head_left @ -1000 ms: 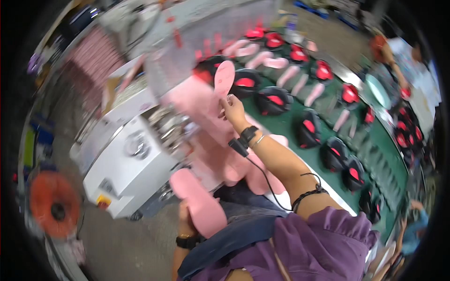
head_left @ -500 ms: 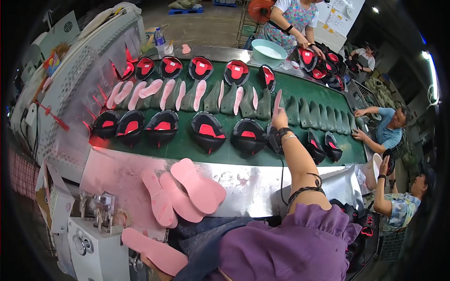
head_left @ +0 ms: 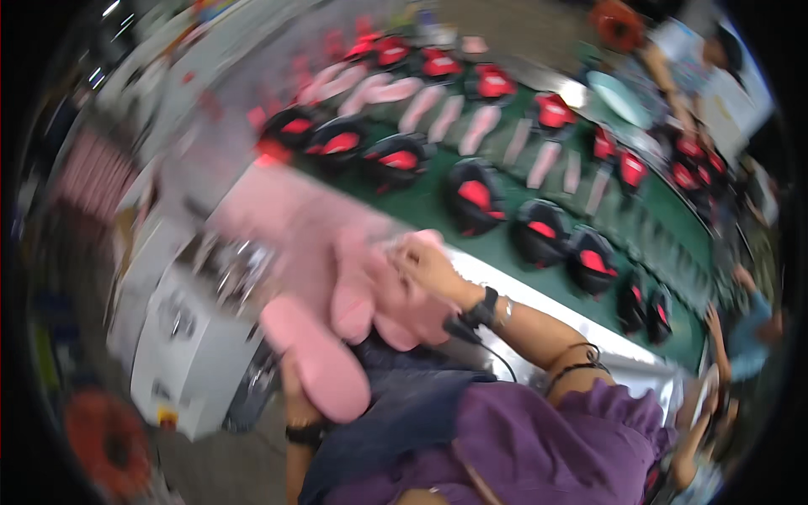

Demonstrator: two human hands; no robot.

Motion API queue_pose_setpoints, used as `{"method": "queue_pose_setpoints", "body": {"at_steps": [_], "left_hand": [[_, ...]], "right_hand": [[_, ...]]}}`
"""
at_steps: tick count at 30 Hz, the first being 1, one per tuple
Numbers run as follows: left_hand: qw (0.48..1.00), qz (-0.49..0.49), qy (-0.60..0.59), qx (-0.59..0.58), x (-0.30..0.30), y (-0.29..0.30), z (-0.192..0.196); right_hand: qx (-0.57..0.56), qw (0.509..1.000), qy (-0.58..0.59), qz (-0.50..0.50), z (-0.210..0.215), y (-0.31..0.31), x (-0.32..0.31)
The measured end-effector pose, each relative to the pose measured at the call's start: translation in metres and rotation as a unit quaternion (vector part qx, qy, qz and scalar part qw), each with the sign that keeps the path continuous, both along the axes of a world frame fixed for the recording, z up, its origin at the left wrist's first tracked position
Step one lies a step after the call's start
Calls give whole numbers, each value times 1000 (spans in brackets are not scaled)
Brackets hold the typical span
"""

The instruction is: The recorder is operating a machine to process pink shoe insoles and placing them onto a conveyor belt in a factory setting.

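Observation:
My left hand (head_left: 296, 394) grips a pink insole (head_left: 316, 358) near its middle, low beside the white machine. Its thumb side shows and the insole hides much of the fingers. My right hand (head_left: 433, 271) is over a pile of pink insoles (head_left: 353, 307) on the metal ledge, its fingers bent at the insoles. Motion blur hides whether they grip one. A dark wristband with a cable sits on my right wrist. Beyond the ledge, a row of dark green shoe lasts (head_left: 497, 139) runs along the green belt, several with pink insoles on them.
Black shoe uppers with red linings (head_left: 475, 195) line both sides of the green belt (head_left: 412, 198). A white machine (head_left: 198, 345) stands at left. A co-worker (head_left: 673, 63) works by a light green basin (head_left: 619, 99); other people are at far right. An orange fan (head_left: 109, 442) is at lower left.
My right hand has come back from the lasts to the insole pile, without the insole it held upright. My left hand has risen with its insole. The view has turned left.

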State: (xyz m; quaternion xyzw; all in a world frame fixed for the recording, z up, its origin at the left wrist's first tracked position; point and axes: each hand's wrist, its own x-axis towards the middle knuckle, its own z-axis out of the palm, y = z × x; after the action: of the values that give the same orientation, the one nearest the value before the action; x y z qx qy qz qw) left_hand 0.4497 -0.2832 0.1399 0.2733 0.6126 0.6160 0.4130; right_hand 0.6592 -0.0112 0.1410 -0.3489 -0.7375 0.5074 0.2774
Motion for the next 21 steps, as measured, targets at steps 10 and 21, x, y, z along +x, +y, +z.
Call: {"method": "queue_pose_setpoints", "body": {"at_steps": [10,21], "left_hand": [[945,104,-309,-9,-15,9,3],[907,55,-414,52,-11,-46,15]], "right_hand": [[-207,974,9,89,-41,-88,-100],[-19,997,-77,11,-32,-21,-222]]}}
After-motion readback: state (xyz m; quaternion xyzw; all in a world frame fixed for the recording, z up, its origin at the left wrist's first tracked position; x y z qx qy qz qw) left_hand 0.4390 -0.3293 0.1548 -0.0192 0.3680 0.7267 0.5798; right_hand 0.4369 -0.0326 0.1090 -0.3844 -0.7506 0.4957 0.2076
